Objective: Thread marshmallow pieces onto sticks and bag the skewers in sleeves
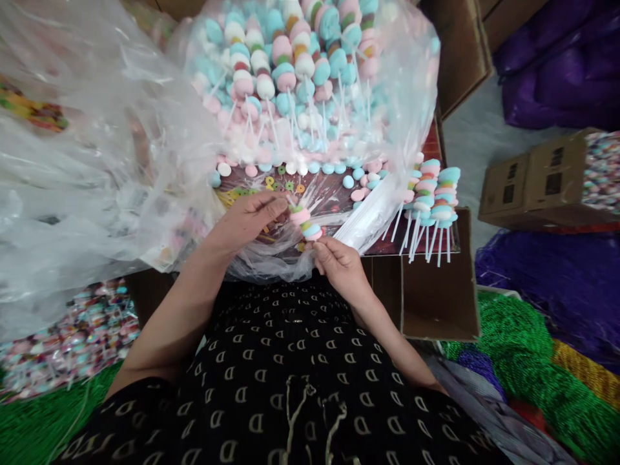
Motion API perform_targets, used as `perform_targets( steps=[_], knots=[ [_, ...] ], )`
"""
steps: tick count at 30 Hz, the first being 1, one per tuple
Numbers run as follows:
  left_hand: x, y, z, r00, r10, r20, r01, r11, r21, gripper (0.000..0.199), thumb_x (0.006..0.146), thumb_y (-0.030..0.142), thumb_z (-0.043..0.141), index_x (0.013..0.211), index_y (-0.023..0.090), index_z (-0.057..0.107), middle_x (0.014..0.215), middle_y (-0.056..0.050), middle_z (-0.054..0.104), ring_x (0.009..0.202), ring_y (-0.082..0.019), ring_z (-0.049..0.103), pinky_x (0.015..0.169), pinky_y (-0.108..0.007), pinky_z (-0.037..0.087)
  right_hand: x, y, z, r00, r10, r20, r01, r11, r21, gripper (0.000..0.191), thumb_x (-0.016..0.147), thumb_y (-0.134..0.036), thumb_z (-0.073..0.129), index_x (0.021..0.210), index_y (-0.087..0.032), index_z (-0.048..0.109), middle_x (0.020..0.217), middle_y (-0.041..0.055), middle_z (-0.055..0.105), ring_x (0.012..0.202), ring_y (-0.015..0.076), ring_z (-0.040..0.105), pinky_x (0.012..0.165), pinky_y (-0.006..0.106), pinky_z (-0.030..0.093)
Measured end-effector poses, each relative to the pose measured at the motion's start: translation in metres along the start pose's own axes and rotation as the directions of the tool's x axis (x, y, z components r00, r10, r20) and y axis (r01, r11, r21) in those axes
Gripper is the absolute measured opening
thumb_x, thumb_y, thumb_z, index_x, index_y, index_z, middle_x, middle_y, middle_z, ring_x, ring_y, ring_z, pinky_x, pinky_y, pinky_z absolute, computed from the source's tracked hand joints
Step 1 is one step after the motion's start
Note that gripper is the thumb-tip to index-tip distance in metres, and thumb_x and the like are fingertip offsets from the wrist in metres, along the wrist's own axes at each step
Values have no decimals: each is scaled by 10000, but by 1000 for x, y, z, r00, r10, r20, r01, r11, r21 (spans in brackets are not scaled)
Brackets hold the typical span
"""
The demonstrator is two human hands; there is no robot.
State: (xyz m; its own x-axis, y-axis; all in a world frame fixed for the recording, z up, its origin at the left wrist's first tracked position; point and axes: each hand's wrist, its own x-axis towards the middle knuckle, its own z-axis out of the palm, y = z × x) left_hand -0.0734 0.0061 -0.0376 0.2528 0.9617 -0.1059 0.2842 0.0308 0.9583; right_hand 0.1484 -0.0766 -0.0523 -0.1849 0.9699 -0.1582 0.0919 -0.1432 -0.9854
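Holding a candy skewer (304, 223) with both hands, just above the near edge of the bench (245, 181) — threaded in pink, yellow-green, pale blue and white. Pinching its far end between thumb and forefinger of the left hand (242, 219); pinching its near end with the right hand (340, 259), close against a pink piece. Cannot tell whether on stick or sweet at either end.

Draped over the near edge below both hands with crumpled clear film (285, 263). Scattered just beyond the left fingertips with yellow, green and orange gummy rings (242, 192). Strewn farther back with loose marshmallow pieces (348, 181) in blue, pink and white. Laid slantwise, right of the right hand, with a bundle of white sticks (365, 216).

Lined at the near right corner with more skewers (429, 187) — sticks jutting past the near edge. Heaped toward the far edge with piled skewers (283, 48) in a clear plastic bag (419, 77). Below the near right corner, fitted with an open cardboard box (438, 290).
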Motion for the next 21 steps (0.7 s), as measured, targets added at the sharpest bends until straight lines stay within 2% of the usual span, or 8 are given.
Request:
perform_targets(
  steps=[2, 3, 6, 8, 11, 14, 18, 21],
  knots=[
    [0, -2, -7, 995, 83, -53, -70, 973, 221, 304, 994, 423, 626, 1121, 220, 813, 1042, -49, 791, 955, -219, 708, 894, -352, 565, 1, -1, -1, 1000, 2, -31, -1, 999, 39, 497, 998, -695, 617, 949, -213, 728, 556, -72, 476, 487, 113, 419, 548, 276, 398],
    [-1, -4, -10, 992, 118, -54, -92, 932, 351, 282, 997, 385, 622, 1121, 220, 815, 1050, -55, 788, 989, -232, 708, 928, -368, 561, 1, -1, -2, 999, 1, -45, 1, 999, 46, 499, 992, -703, 622, 951, -216, 727, 542, -79, 460, 482, 113, 413, 546, 275, 396],
    [-2, -12, -12, 989, 143, 31, -126, 728, 674, 230, 992, 309, 629, 1047, 209, 829, 1001, -82, 753, 1016, -272, 693, 949, -412, 555, 1, 1, -5, 997, 11, -74, -7, 999, 53, 506, 975, -716, 639, 959, -219, 729, 524, -88, 447, 469, 111, 393, 532, 274, 377],
    [-3, -16, -9, 985, 141, 97, -163, 601, 783, 230, 995, 281, 626, 1076, 204, 827, 992, -98, 729, 1018, -291, 681, 947, -434, 554, 1, 3, -5, 997, 22, -76, -18, 998, 57, 510, 971, -718, 642, 957, -216, 731, 522, -88, 451, 467, 110, 388, 526, 272, 370],
    [-4, -16, -4, 973, 157, 167, -223, 478, 850, 242, 1006, 251, 601, 1105, 182, 812, 1017, -123, 719, 1025, -316, 669, 950, -465, 548, 0, 4, -4, 997, 23, -67, -19, 998, 62, 523, 962, -726, 647, 949, -209, 725, 518, -89, 448, 468, 108, 386, 521, 267, 367],
    [-6, -15, -1, 968, 169, 184, -241, 443, 863, 228, 1007, 226, 575, 1020, 166, 794, 1029, -144, 710, 1033, -338, 657, 949, -492, 539, 0, 3, -3, 998, 26, -60, -22, 998, 62, 541, 949, -743, 649, 936, -206, 717, 517, -90, 444, 471, 106, 386, 521, 264, 371],
    [-6, -21, 1, 967, 212, 143, -231, 485, 843, 197, 989, 226, 595, 1033, 180, 781, 1019, -144, 695, 1022, -346, 646, 946, -503, 524, 0, 3, -3, 998, 48, -41, -46, 998, 31, 561, 943, -764, 631, 892, -211, 703, 531, -80, 451, 483, 109, 400, 527, 266, 379],
    [-7, -25, 3, 959, 236, 156, -256, 488, 835, 168, 970, 220, 616, 1015, 209, 777, 988, -130, 690, 986, -340, 642, 912, -490, 522, 0, 3, -2, 998, 52, -35, -52, 998, 19, 572, 936, -773, 631, 897, -206, 703, 537, -77, 454, 489, 111, 404, 526, 268, 377]
  ],
)
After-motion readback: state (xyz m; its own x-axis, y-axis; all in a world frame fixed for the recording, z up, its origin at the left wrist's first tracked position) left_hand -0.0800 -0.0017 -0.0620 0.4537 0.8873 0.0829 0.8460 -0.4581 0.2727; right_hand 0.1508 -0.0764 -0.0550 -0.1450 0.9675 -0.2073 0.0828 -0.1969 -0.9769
